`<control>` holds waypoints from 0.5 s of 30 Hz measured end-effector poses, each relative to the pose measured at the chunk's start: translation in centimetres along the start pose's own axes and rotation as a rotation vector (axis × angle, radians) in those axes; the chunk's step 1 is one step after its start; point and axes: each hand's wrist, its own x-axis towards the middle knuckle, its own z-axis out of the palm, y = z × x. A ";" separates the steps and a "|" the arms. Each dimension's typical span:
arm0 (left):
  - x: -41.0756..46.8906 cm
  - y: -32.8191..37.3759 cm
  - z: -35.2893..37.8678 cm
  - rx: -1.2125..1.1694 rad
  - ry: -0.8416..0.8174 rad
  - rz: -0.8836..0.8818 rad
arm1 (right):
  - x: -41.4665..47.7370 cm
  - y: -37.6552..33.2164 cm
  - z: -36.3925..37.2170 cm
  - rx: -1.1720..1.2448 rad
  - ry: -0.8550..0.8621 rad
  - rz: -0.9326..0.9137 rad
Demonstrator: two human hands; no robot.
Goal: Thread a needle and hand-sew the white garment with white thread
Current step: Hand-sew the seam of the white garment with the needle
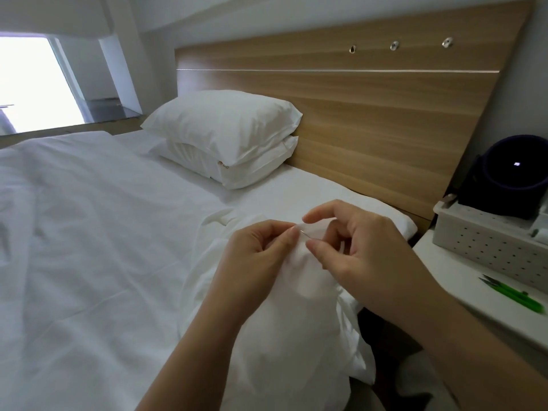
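Observation:
The white garment (293, 315) lies bunched over the bed edge in front of me. My left hand (258, 250) pinches a raised fold of it between thumb and fingers. A thin steel needle (305, 234) sticks out of that fold, slanting toward the right. My right hand (350, 241) hovers over the needle with index finger and thumb spread around it, the thumb tip at its lower end; whether the fingers touch it I cannot tell. The white thread is too fine to make out against the cloth.
Two stacked white pillows (228, 137) lie against the wooden headboard (370, 114). On the white bedside table (474, 304) at the right stand a perforated white box (486, 241), a dark round object (513, 176) and green-handled snips (513, 295). White bedding (89, 232) covers the left.

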 end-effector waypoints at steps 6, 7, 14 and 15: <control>0.0 0.1 -0.1 -0.023 -0.006 0.014 | 0.2 0.2 0.2 0.031 0.017 0.044; 0.0 0.1 -0.1 -0.026 -0.006 0.016 | 0.3 0.2 0.3 0.033 0.017 0.047; 0.0 0.2 -0.1 -0.043 -0.007 0.030 | 0.5 0.1 0.3 0.043 0.014 0.043; 0.0 0.2 -0.1 -0.045 -0.008 0.030 | 0.5 0.1 0.4 0.041 0.011 0.045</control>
